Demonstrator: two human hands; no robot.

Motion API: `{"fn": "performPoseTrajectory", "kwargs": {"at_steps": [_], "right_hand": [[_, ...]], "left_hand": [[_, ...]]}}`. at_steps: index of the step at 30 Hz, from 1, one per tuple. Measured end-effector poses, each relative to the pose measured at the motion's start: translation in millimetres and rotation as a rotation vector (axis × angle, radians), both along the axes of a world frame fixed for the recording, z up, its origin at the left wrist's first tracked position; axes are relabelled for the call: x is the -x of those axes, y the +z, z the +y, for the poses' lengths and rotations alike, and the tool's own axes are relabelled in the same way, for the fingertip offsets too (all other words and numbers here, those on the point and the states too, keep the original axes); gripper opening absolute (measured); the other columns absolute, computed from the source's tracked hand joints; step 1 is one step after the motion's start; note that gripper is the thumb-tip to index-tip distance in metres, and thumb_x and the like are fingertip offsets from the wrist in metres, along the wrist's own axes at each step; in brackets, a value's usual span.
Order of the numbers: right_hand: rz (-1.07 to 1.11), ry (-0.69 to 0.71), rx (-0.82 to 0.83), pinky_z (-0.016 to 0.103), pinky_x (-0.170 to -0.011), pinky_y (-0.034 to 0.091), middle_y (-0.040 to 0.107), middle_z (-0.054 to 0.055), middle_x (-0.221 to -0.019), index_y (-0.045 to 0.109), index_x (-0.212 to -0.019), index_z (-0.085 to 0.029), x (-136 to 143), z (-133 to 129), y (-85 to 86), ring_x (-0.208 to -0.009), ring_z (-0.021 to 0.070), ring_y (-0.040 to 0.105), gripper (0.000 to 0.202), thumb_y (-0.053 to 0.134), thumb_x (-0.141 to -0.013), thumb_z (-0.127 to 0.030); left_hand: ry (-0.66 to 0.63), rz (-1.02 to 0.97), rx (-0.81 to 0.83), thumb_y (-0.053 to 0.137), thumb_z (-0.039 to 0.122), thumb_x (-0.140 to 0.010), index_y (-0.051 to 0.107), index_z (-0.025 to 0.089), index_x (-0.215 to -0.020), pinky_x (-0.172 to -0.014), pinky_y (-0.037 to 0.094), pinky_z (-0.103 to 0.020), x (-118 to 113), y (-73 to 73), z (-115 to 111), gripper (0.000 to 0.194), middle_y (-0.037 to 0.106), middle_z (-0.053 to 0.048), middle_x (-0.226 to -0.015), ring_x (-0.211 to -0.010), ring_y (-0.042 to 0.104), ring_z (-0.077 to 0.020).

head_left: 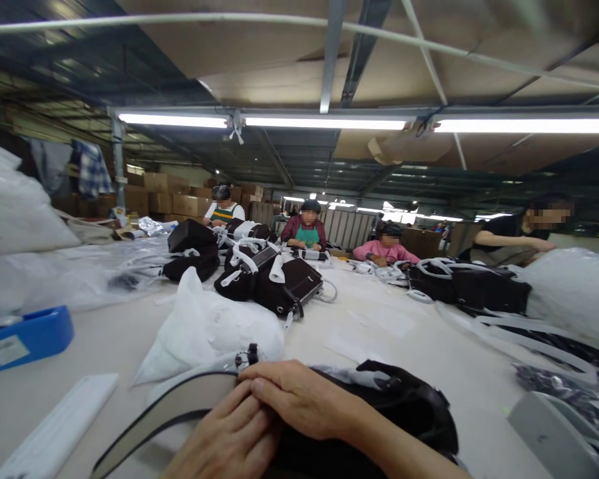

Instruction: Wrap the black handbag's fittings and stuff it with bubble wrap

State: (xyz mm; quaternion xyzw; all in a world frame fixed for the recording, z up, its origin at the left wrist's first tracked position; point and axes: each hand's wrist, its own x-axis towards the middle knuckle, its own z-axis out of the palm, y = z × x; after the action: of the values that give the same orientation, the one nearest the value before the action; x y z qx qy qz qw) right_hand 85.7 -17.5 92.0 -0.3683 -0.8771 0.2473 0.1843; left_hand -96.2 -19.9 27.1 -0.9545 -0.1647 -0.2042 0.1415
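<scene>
A black handbag (429, 406) lies on the table right in front of me, partly hidden by my forearm. Its strap (192, 394), dark-edged with a beige inner face, loops out to the left. My right hand (304, 397) is closed at the strap's end, beside a small dark buckle (252, 354) and ring. Against it, my left hand (232, 429) has its fingers pressed together on the same strap end. The fingertips meet there, and what lies under them is hidden. Clear plastic wrap (354, 376) covers part of the bag's top.
A white stuffed plastic bag (214, 326) lies just beyond my hands. Wrapped black handbags (289, 283) are heaped farther back. On the left are a blue tape dispenser (30, 339) and a white stack (60, 426); a grey device (554, 436) stands right. Several co-workers sit across the table (369, 319).
</scene>
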Motion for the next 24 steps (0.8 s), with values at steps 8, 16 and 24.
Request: {"fn": "performPoseTrajectory", "kwargs": {"at_steps": [8, 16, 24], "right_hand": [[-0.242, -0.254, 0.147, 0.037, -0.109, 0.038, 0.056, 0.009, -0.142, 0.041, -0.148, -0.024, -74, -6, -4.0, -0.128, 0.0273, 0.053, 0.072, 0.064, -0.079, -0.024], [-0.582, -0.502, 0.431, 0.051, -0.114, 0.03, 0.034, 0.013, -0.157, 0.017, -0.155, -0.027, -113, -33, -2.7, -0.143, 0.0413, 0.029, 0.118, 0.08, -0.058, -0.043], [-0.597, -0.355, 0.277, 0.048, -0.113, 0.035, 0.048, 0.012, -0.148, 0.052, -0.141, -0.026, -108, -11, 0.4, -0.135, 0.0378, 0.044, 0.075, 0.074, -0.069, -0.033]], "left_hand": [[0.154, 0.035, -0.069, 0.068, 0.04, -0.087, 0.061, 0.022, -0.108, -0.114, 0.019, -0.04, 30, -15.8, 19, 0.028, 0.069, -0.001, -0.112, -0.116, 0.056, -0.0226], [-0.083, -0.275, -0.309, 0.046, 0.023, -0.101, 0.065, 0.022, -0.087, -0.122, 0.017, -0.041, 26, 0.0, 2, 0.023, 0.072, 0.005, -0.091, -0.105, 0.059, -0.0126], [-0.224, -0.456, -0.108, 0.037, 0.016, -0.102, 0.059, 0.019, -0.072, -0.119, 0.033, -0.044, -3, 2.0, -6, 0.037, 0.065, 0.006, -0.071, -0.085, 0.062, -0.0095]]}}
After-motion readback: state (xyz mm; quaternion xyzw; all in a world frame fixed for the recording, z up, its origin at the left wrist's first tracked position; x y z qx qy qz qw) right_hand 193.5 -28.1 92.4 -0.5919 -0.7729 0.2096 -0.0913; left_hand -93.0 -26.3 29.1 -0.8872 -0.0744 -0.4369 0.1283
